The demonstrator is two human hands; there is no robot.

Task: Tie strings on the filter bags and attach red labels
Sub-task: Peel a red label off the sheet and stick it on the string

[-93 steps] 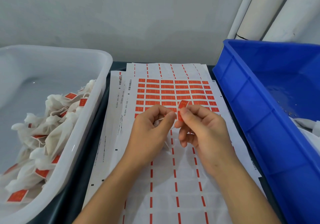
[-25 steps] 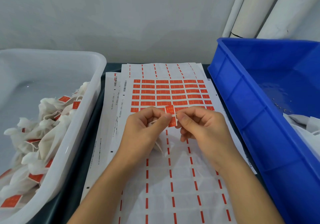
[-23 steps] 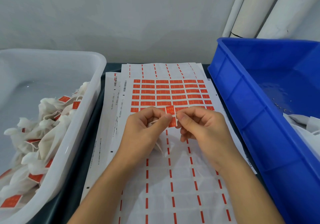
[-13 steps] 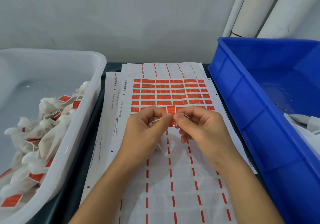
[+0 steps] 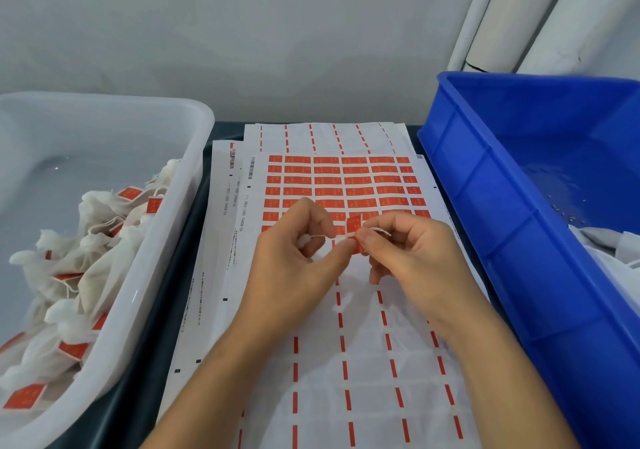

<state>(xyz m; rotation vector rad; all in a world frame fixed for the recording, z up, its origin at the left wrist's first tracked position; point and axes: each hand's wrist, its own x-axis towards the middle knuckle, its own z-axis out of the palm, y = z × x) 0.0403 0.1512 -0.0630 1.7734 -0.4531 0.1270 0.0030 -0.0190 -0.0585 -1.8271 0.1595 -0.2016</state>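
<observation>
Nearest the camera, both forearms reach in over a spent label sheet [image 5: 363, 379], its peeled rows leaving only red dashes. The left hand [image 5: 294, 258] has its thumb and forefinger closed on a white string [image 5: 323, 237], with a bit of the filter bag [image 5: 304, 240] bunched inside its curled fingers; most of the bag is hidden. The right hand [image 5: 408, 251] pinches the red label [image 5: 355, 228] at the string, a loose string end [image 5: 381, 231] lying over its fingers. The risk, as I judge it, is in the fold: if the string slips sideways before the sticky halves meet, the label closes off-centre or misses the string, and a light tug would pull it free. The adhesive could also catch a fingertip and crease the label. Beyond the hands lies the fresh sheet [image 5: 339, 180] of red labels, stacked on other sheets on a dark table [image 5: 194, 275]. To the left a white tub [image 5: 166, 240] holds finished bags [image 5: 86, 240] with labels on; to the right a blue bin [image 5: 485, 206] holds white bags at its near corner. Behind stand a plain grey wall [image 5: 242, 32] and white pipes [image 5: 519, 15].
</observation>
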